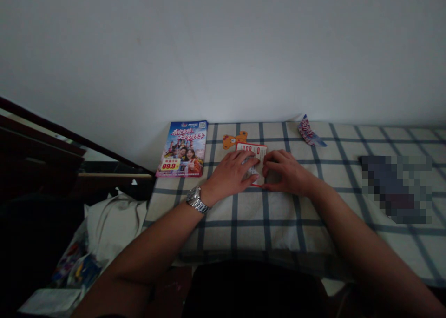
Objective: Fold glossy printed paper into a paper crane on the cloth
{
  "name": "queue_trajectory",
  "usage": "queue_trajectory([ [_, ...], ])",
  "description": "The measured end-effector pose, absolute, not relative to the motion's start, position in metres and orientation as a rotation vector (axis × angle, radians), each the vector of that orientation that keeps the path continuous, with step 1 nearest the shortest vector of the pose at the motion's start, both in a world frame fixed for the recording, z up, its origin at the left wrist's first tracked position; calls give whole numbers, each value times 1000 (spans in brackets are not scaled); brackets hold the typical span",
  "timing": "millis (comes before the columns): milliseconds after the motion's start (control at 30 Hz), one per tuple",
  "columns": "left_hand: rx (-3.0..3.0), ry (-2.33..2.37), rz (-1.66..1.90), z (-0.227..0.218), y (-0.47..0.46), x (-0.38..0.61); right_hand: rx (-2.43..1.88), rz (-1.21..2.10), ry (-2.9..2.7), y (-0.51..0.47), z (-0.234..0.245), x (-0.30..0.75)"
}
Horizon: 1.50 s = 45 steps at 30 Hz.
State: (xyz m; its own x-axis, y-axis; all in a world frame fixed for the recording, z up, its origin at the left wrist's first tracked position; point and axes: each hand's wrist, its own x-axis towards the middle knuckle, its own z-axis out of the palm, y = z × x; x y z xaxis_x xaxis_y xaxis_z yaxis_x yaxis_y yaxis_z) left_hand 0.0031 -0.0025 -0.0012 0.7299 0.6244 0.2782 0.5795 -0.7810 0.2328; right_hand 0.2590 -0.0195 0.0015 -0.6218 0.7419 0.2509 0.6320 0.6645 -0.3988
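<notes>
A person's left hand (232,172) and right hand (286,172) meet over a red-edged paper card (252,151) lying near the far edge of a blue-checked cloth (275,220). The left hand, with a steel wristwatch (197,200) on its wrist, lies palm down and flat across the card, its fingers close together and reaching toward the middle. The right hand is curled narrow, its fingertips (265,169) at the card's right side; this view does not show whether they pinch the paper. Red blocks of print mark the card's top band, too small to read, and the hands hide most of the rest.

Just left of the card sits an orange bear-shaped cutout (234,140). Farther left lies a glossy brochure (181,143) with a group of people, a Chinese headline, a QR code (203,125) and the price "89.9" on a yellow panel (170,164). A folded blue-and-red paper (311,133) stands at the far edge against a white wall (223,48). To the right, a pixelated object (395,189) rests on the cloth. Beyond the near left corner sit a pale cloth bundle (114,225) and a printed plastic bag (75,262).
</notes>
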Motion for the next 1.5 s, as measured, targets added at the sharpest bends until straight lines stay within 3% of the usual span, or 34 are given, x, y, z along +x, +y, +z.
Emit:
queue_trajectory([
  [867, 2801, 934, 526, 3, 0, -1, -849, 487, -2407, -23, 5, 262],
  [1500, 2772, 815, 614, -1, 11, -10, -929, 585, -2317, -20, 5, 267],
])
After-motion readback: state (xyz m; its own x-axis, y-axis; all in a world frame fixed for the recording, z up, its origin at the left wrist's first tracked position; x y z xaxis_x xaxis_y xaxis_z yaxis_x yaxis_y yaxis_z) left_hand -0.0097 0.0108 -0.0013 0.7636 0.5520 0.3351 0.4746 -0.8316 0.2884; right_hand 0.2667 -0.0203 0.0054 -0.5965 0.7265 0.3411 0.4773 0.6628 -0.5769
